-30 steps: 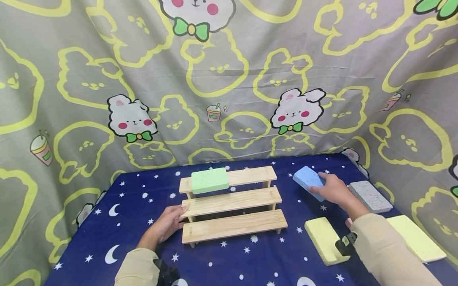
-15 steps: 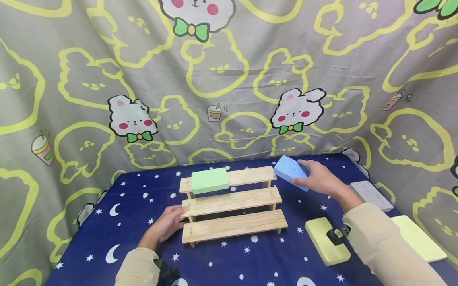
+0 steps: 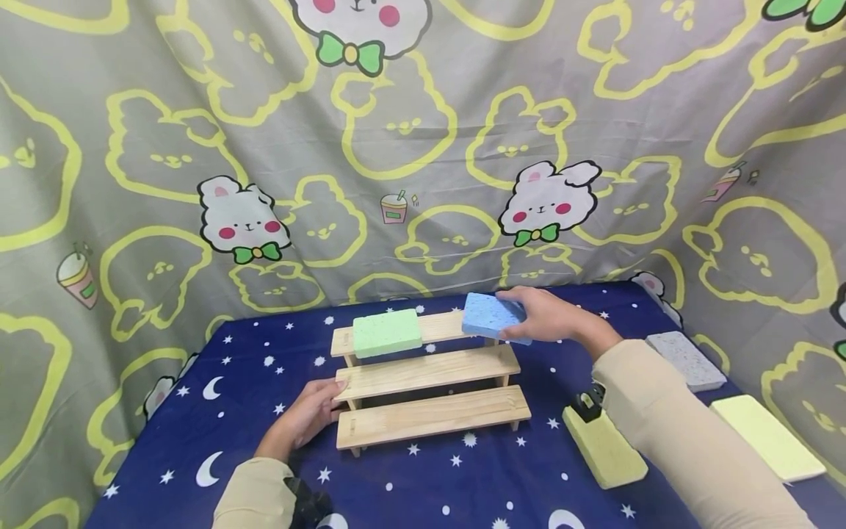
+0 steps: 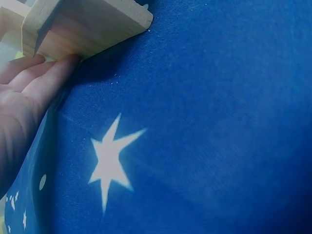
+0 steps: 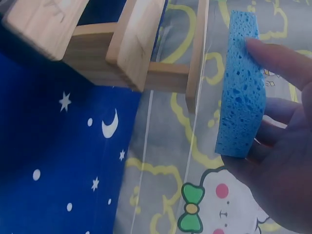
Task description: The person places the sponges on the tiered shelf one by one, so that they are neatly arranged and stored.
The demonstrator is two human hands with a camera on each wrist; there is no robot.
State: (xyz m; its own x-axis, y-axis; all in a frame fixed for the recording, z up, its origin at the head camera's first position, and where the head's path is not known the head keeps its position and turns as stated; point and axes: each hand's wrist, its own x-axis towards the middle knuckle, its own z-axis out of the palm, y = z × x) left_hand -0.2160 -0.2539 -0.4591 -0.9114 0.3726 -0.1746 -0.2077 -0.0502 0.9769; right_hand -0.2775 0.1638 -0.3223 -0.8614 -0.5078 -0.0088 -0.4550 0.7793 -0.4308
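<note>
A three-step wooden shelf (image 3: 429,372) stands on the cloth, with a green sponge (image 3: 387,332) lying on the left part of its top step. My left hand (image 3: 311,413) grips the shelf's left end, thumb on the middle step. In the left wrist view, the fingers (image 4: 46,78) reach under the wood. My right hand (image 3: 551,314) pinches a blue sponge (image 3: 490,314) between thumb and fingers. That sponge overlaps the right end of the top step in the head view. From the right wrist, a gap shows between the sponge (image 5: 239,92) and the top step (image 5: 199,53).
A yellow sponge (image 3: 604,450) lies below my right forearm, partly covered by the wrist camera. Farther right are a grey sponge (image 3: 686,360) and a pale yellow sponge (image 3: 769,438). A patterned curtain (image 3: 423,242) hangs behind the dark blue starry cloth (image 3: 390,507).
My right hand has carried the blue sponge left, from the cloth side of the shelf to over the right end of the top step. My left hand has stayed on the shelf.
</note>
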